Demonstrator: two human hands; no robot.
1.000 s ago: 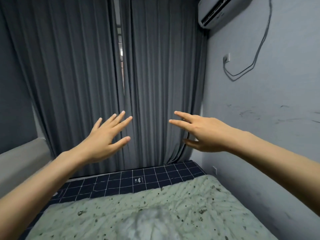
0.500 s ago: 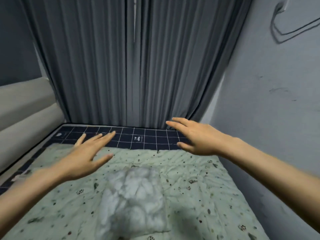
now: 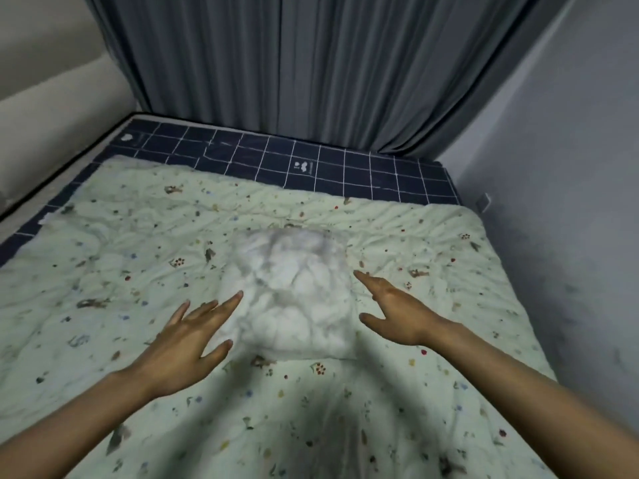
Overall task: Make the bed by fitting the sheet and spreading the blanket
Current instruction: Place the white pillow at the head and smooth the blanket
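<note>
A pale green quilt with small flower prints point(image 3: 121, 264) lies crumpled across most of the bed. A folded white bundle of cloth point(image 3: 290, 299) rests on its middle. Beyond the quilt, a dark navy sheet with a white grid point(image 3: 345, 171) covers the mattress up to the curtain. My left hand point(image 3: 188, 335) hovers with fingers spread just left of the white bundle. My right hand point(image 3: 397, 311) is held out just right of it, fingers apart. Neither hand holds anything.
Grey curtains point(image 3: 311, 70) hang behind the far end of the bed. A grey wall point(image 3: 570, 202) runs tight along the bed's right side, with a small outlet point(image 3: 484, 202) low on it. A padded beige headboard point(image 3: 52, 108) lines the left side.
The view has tilted down from the curtains to the bed. Both hands have dropped from curtain height toward the white bundle, one on each side of it.
</note>
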